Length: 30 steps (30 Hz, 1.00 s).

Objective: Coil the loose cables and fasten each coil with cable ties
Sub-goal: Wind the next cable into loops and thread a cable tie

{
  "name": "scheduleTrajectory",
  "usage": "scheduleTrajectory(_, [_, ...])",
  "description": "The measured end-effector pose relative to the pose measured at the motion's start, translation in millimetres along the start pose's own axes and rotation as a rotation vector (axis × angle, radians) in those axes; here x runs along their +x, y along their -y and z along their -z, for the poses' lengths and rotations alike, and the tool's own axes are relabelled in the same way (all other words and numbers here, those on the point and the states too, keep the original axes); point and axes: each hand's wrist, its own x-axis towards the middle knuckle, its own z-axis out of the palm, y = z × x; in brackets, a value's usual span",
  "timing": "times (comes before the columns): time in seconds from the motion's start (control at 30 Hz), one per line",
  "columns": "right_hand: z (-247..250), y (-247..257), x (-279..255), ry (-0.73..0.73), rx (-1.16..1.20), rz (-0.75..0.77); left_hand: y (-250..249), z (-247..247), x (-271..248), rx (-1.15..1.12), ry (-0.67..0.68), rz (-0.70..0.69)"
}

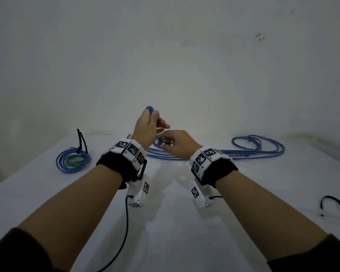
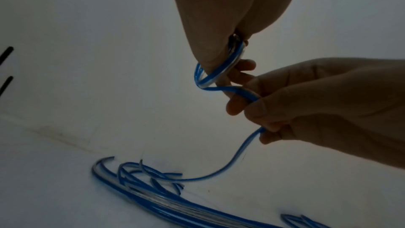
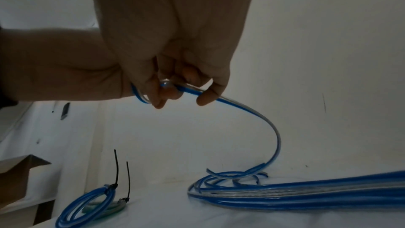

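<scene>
Left hand (image 1: 145, 126) raised, right hand (image 1: 175, 144) lower, both pinching blue cable (image 2: 221, 86)

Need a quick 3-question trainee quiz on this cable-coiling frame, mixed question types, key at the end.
1. True or false: the finished coil at the table's left already carries black cable ties.
2. Which hand holds the blue cable higher: A) left hand B) right hand?
3. Fill in: the loose cables lie on the white ____.

Key: 1 true; 2 A; 3 table.
</scene>
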Motion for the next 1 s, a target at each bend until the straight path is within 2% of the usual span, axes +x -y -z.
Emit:
scheduleTrajectory(0.13, [1.5,-1.4,-2.9,-0.101,-0.114,0.098,2.9,1.9,1.4,0.144,0.002,-0.021])
scheduleTrajectory(0.23, [3.7,-3.7,-3.7,-0.163,-0.210,0.097,5.6,5.1,0.9,0.333,0.046,-0.035])
scheduleTrajectory(0.43, [6.1,-9.1,-3.3,-0.314,-0.435,0.088,6.2,7.2,-5.3,0.457,0.145,0.101])
scheduleTrajectory(0.53, [5.9,-14.6,-4.8,-0.381,-0.397,0.123,5.4,7.2,-6.3,0.515,0.192,0.144])
scheduleTrajectory(0.63, [5.6,-17.3,-5.0,-0.386,-0.362,0.156,3.9,6.9,-9.6,0.593,0.242,0.144])
scheduleTrajectory(0.83, [10.2,-24.0,-3.1,-0.320,-0.400,0.219,-0.6,7.0,-9.6,0.500,0.351,0.209])
scheduleTrajectory(0.93, [14.4,-22.5,-2.8,-0.274,-0.381,0.171,-6.9,8.0,-10.5,0.387,0.432,0.275])
scheduleTrajectory(1.0, [17.8,-22.9,-3.3,-0.271,-0.323,0.141,-8.1,10.0,-9.8,0.362,0.472,0.269])
